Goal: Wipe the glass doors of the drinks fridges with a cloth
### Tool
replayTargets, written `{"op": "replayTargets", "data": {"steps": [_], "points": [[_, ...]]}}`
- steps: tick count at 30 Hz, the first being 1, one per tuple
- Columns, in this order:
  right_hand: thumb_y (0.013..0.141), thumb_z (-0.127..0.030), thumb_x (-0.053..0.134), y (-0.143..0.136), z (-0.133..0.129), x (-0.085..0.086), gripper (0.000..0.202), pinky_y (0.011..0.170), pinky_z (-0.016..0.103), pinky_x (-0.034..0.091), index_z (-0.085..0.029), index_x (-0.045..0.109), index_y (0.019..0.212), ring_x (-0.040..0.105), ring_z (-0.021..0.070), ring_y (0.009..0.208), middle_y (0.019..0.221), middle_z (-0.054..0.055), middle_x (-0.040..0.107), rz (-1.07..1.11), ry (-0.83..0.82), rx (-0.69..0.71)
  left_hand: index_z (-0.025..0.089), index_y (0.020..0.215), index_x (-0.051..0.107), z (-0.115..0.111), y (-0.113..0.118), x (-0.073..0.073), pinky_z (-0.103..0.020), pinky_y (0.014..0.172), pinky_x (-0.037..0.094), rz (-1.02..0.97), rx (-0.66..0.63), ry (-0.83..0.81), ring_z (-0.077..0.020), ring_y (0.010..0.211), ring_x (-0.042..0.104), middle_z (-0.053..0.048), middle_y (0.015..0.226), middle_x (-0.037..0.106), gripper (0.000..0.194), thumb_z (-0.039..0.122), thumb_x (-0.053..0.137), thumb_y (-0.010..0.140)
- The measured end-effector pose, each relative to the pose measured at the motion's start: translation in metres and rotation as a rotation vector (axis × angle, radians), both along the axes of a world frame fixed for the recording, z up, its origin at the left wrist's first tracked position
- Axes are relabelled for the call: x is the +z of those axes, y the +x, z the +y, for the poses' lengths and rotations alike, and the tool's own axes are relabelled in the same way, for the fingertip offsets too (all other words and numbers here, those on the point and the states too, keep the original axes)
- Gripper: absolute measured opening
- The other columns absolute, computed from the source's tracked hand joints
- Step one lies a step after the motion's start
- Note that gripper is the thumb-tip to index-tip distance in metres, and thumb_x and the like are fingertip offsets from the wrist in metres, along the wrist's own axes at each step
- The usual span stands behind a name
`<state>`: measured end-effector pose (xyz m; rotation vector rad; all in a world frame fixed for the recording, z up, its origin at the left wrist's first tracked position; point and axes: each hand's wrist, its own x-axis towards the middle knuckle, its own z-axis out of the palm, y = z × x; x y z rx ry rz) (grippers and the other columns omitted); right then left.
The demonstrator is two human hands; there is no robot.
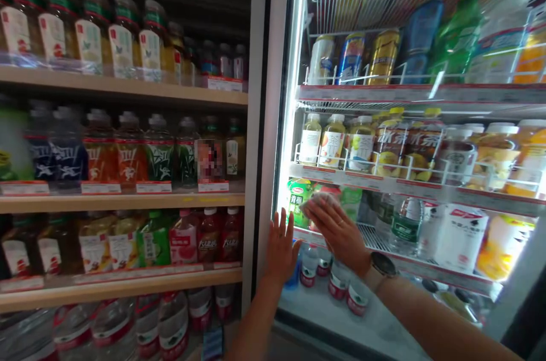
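Covering cloth [323, 200], right fingers [327, 216] near green “青梅” pack [300, 193]

Large top-left bottles [25, 20] blurred

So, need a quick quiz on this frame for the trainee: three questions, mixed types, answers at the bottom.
1. True or false: the watch is on the left wrist.
2. Directly right of the blue can stands: (a) a gold can, (b) a white carton, (c) a green bottle.
3. Fill in: the pale cloth is at the fingers of the ____ hand.

Key: 1 false; 2 a; 3 right.
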<state>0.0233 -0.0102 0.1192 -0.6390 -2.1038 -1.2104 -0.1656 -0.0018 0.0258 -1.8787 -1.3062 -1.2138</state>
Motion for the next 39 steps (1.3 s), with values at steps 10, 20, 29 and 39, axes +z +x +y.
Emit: {"op": "replayTargets", "data": {"steps": [10, 20, 29, 39], "points": [[0.09, -0.003, 0.038, 0.02, -0.014, -0.053, 0.053, 0.12, 0.036, 0.032, -0.019, 0.05, 0.139, 0.041, 0.015, 0.138, 0.145, 0.0, 0.052, -0.119, 0.026, -0.01, 0.016, 0.154, 0.004, 0.017, 0.016, -0.007, -0.051, 0.12, 0.019, -0.099, 0.022, 0.168, -0.0258, 0.149, 0.001, -0.012, 0.161, 0.013, 0.062, 0.035, 0.03, 0.101], [0.092, -0.011, 0.042, -0.009, 0.004, 0.067, 0.061, 0.123, 0.048, 0.016, -0.024, 0.03, 0.151, 0.02, 0.0203, 0.148, 0.152, 0.004, 0.041, 0.259, 0.072, -0.053, 0.019, 0.154, 0.002, 0.023, 0.017, -0.012, -0.056, 0.119, 0.018, -0.127, 0.002, 0.164, -0.0288, 0.149, 0.005, -0.014, 0.161, 0.012, 0.063, 0.034, 0.031, 0.101], [0.09, -0.007, 0.04, -0.001, -0.007, -0.059, 0.057, 0.119, 0.04, 0.031, -0.023, 0.043, 0.144, 0.037, 0.0182, 0.14, 0.149, 0.002, 0.046, -0.026, -0.025, -0.02, 0.019, 0.154, 0.0, 0.021, 0.017, -0.011, -0.055, 0.12, 0.017, -0.117, 0.003, 0.123, -0.0288, 0.149, 0.005, -0.013, 0.161, 0.01, 0.063, 0.033, 0.029, 0.1], [0.093, -0.011, 0.044, 0.011, -0.004, -0.018, 0.052, 0.118, 0.038, 0.032, -0.025, 0.044, 0.143, 0.037, 0.0162, 0.14, 0.149, 0.001, 0.047, -0.098, 0.011, -0.027, 0.017, 0.154, 0.003, 0.019, 0.016, -0.008, -0.054, 0.12, 0.018, -0.118, -0.016, 0.151, -0.0272, 0.149, 0.002, -0.014, 0.161, 0.01, 0.061, 0.033, 0.03, 0.101]]}}
